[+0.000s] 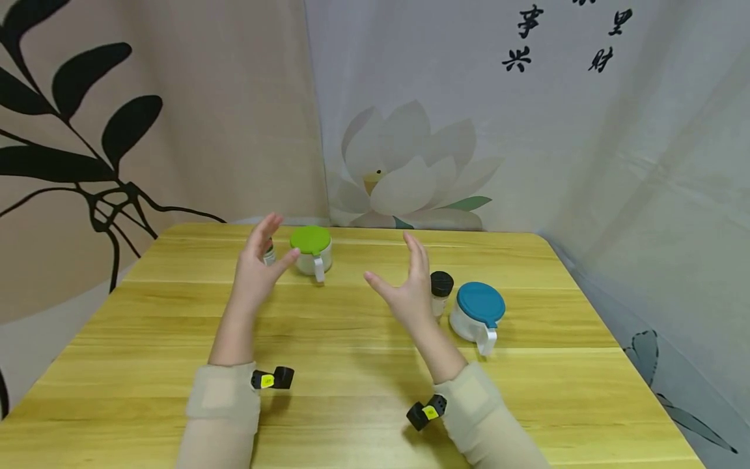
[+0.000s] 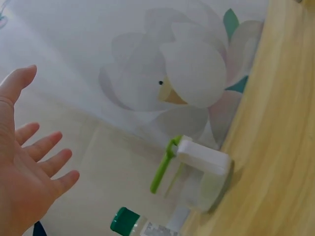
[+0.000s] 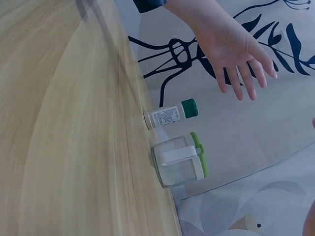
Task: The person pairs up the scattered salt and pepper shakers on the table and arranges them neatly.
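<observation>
In the head view my left hand (image 1: 253,273) is raised over the table, fingers spread, thumb pointing right, nothing held. Just beyond it a bottle with a green cap (image 3: 189,108) is mostly hidden by the hand, though the right wrist view shows it standing upright. Beside that bottle is a clear jar with a green lid and white handle (image 1: 310,251). My right hand (image 1: 410,293), likewise raised and empty, has its thumb turned left. It partly covers a small black-capped bottle (image 1: 441,286). A blue-lidded jar with a white handle (image 1: 477,312) stands to the right of it.
The pale wooden table (image 1: 346,365) reaches back to a hanging cloth (image 1: 234,117) printed with leaves, a lotus and characters. Both sleeved wrists wear small black cameras (image 1: 274,378). The green-lidded jar and green-capped bottle stand near the table's back edge.
</observation>
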`<action>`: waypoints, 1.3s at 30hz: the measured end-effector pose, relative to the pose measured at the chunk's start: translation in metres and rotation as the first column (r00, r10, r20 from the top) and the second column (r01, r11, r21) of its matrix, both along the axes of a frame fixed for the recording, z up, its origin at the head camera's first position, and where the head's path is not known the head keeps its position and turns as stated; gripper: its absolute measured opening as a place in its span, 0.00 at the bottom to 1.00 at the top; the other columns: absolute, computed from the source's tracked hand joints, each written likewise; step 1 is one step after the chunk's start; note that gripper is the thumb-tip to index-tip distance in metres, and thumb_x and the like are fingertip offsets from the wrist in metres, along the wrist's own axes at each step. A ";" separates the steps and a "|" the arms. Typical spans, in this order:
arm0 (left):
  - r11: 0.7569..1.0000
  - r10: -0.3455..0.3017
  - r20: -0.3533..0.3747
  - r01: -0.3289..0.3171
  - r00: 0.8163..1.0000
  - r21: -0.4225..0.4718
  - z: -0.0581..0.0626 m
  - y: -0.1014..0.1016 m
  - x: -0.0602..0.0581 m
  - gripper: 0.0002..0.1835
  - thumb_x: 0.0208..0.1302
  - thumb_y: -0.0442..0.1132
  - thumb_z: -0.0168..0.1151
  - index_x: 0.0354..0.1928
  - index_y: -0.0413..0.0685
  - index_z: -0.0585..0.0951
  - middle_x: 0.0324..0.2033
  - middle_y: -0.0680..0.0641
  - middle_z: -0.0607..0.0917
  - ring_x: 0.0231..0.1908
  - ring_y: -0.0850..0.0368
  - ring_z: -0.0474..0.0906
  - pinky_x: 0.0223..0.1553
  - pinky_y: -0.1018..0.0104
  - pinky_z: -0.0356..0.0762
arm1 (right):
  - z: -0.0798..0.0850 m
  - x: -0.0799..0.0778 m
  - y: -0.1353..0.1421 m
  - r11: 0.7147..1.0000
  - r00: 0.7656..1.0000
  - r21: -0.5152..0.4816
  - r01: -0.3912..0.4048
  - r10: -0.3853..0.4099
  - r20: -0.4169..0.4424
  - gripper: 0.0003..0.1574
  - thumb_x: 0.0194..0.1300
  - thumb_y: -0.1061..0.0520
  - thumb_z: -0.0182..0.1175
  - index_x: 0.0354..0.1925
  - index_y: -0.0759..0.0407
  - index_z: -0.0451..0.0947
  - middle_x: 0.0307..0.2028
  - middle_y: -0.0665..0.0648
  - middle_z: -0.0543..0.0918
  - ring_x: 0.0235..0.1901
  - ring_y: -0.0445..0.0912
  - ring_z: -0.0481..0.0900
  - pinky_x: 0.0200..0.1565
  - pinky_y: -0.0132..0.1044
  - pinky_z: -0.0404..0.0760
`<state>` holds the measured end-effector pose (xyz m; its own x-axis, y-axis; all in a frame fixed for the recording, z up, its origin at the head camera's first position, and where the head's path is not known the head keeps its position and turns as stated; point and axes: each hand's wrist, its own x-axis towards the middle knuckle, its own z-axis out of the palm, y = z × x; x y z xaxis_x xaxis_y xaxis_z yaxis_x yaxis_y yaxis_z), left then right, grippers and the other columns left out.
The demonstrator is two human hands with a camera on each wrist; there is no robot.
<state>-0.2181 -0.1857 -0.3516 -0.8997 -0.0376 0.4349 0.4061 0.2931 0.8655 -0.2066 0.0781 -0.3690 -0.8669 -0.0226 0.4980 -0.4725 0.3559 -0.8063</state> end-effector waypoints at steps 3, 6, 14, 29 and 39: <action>1.000 0.010 0.002 -0.010 1.000 -0.006 -0.002 -0.003 -0.003 0.42 0.61 0.42 0.68 0.73 0.50 0.56 0.69 0.49 0.63 0.69 0.56 0.54 0.68 0.62 0.49 | 0.000 -0.003 -0.003 1.000 1.000 0.006 -0.008 0.008 -0.008 0.57 0.56 0.43 0.70 0.73 0.54 0.51 0.70 0.55 0.54 0.68 0.50 0.52 0.63 0.58 0.57; 1.000 0.019 0.008 -0.019 1.000 -0.015 -0.005 -0.007 -0.005 0.42 0.61 0.43 0.68 0.73 0.49 0.57 0.69 0.48 0.63 0.69 0.55 0.54 0.68 0.60 0.49 | 0.001 -0.005 -0.006 1.000 1.000 0.010 -0.003 0.003 -0.008 0.57 0.55 0.43 0.70 0.73 0.53 0.51 0.70 0.55 0.54 0.68 0.49 0.52 0.63 0.58 0.57; 0.998 0.055 0.018 -0.055 0.998 -0.023 -0.014 -0.020 -0.011 0.42 0.60 0.43 0.68 0.73 0.48 0.57 0.69 0.48 0.63 0.68 0.52 0.55 0.67 0.55 0.52 | 0.001 -0.010 -0.015 0.999 0.999 0.024 -0.029 0.028 0.033 0.59 0.54 0.40 0.70 0.73 0.52 0.50 0.71 0.59 0.52 0.69 0.51 0.51 0.63 0.60 0.56; 0.992 0.106 0.081 -0.100 0.991 -0.070 -0.030 -0.041 -0.026 0.44 0.60 0.48 0.68 0.73 0.49 0.56 0.70 0.46 0.61 0.69 0.48 0.52 0.67 0.52 0.51 | -0.006 -0.021 -0.031 0.999 0.996 0.031 -0.015 0.012 0.087 0.60 0.52 0.38 0.71 0.73 0.49 0.50 0.71 0.53 0.53 0.68 0.51 0.52 0.64 0.56 0.58; 0.990 0.125 0.084 -0.118 0.989 -0.083 -0.031 -0.051 -0.035 0.42 0.63 0.46 0.66 0.73 0.44 0.55 0.69 0.43 0.62 0.69 0.48 0.52 0.66 0.49 0.52 | -0.007 -0.028 -0.043 0.999 0.992 0.037 -0.025 0.021 0.124 0.60 0.52 0.40 0.71 0.74 0.50 0.50 0.71 0.56 0.53 0.69 0.52 0.52 0.64 0.55 0.58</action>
